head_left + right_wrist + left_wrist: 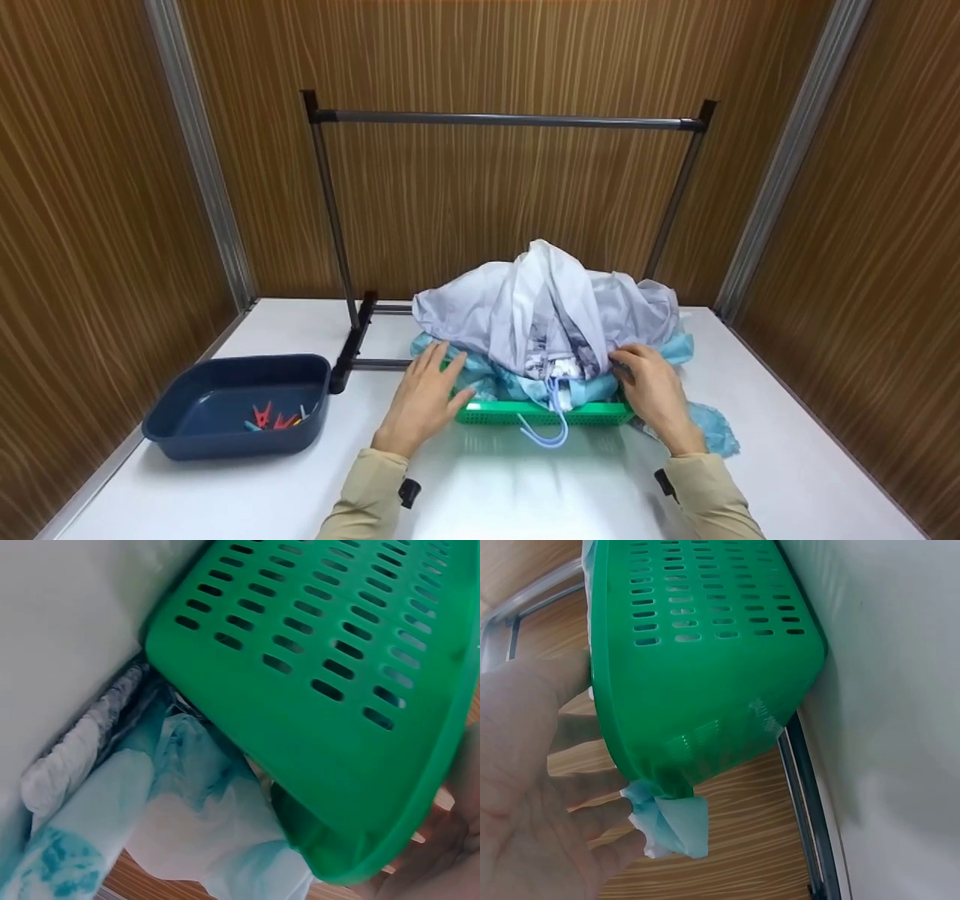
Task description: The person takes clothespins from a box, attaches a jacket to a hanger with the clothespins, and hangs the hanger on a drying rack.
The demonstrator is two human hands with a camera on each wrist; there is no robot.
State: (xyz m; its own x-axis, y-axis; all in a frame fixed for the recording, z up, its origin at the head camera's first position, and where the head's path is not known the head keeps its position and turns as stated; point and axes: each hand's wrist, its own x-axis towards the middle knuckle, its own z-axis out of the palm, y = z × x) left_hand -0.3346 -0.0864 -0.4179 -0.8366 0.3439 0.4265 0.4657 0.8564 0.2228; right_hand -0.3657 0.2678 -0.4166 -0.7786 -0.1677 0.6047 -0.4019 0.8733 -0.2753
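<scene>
A pale grey garment (480, 307) with a dark print lies heaped over the green basket (517, 412), on top of blue-and-white cloth (480, 379). From its near edge juts the light blue hook of a clothes hanger (551, 435). My left hand (424, 394) has its fingers spread at the basket's left end; the left wrist view shows the palm beside the rim (604, 705). At the right end, my right hand (652, 386) bends its fingers toward the garment's edge. Its fingertips are partly hidden, so whether they pinch cloth cannot be told.
Behind the basket stands a dark clothes rack (510, 118) with a bare top bar. A navy tub (202, 442) holding several small clothespins (262, 414) sits at the left. Blue-and-white cloth (712, 427) spills onto the white table (795, 420) at the right. Wood-grain walls enclose the table.
</scene>
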